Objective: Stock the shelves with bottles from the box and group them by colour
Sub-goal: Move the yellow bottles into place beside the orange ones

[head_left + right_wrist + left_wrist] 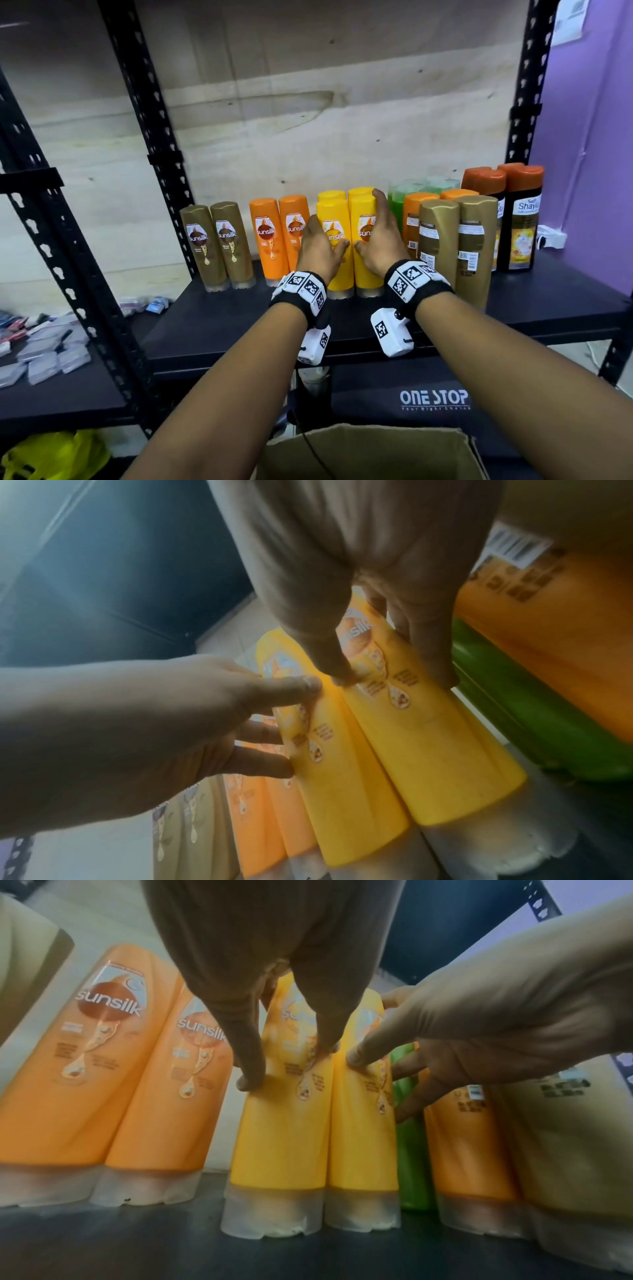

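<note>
Two yellow bottles stand side by side, cap down, on the black shelf [548,301], with two more yellow bottles [331,196] right behind them. My left hand [325,236] grips the left yellow bottle [339,270], thumb on its front and fingers round its left side. My right hand [370,222] grips the right yellow bottle [366,274], thumb on the label and fingers along its right side. The left wrist view shows both bottles, left [281,1137] and right [363,1137], standing on the shelf and touching each other. In the right wrist view my right hand [394,679] clasps its bottle [445,764].
Left of the yellow group stand two orange bottles [274,240] and two brown-gold ones [219,246]. To the right are green bottles [397,202], more orange ones [419,219], two gold bottles [459,240] and dark orange-capped bottles [520,219]. An open cardboard box [370,452] sits below.
</note>
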Motion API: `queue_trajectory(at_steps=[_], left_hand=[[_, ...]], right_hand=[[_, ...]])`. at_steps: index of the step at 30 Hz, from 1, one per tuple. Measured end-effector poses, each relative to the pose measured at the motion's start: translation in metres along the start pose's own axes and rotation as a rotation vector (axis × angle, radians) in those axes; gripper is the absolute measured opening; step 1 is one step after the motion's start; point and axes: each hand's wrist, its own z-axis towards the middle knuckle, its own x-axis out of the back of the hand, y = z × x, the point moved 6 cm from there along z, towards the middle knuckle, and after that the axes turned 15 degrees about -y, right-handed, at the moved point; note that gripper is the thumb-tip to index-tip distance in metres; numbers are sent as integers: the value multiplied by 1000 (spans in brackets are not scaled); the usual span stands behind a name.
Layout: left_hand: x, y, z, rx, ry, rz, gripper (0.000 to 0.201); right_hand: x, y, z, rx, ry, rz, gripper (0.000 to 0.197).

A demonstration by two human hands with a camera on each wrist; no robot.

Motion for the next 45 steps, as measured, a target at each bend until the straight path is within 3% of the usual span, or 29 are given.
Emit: queue_trajectory(at_steps=[32, 37, 39, 45], left_hand=[[-9, -1, 8, 83, -8, -105, 66], [-15, -7, -1, 184, -73, -95, 63], [-18, -10, -7, 208, -108, -69, 58], [-15, -12, -35, 185, -97, 56, 40]], right_hand=[[-5, 8, 11, -45, -36, -28, 100], [-2, 2, -3, -66, -65, -79, 95], [-1, 1, -15, -68, -55, -71, 86], [6, 1, -50, -21, -112, -261, 30]])
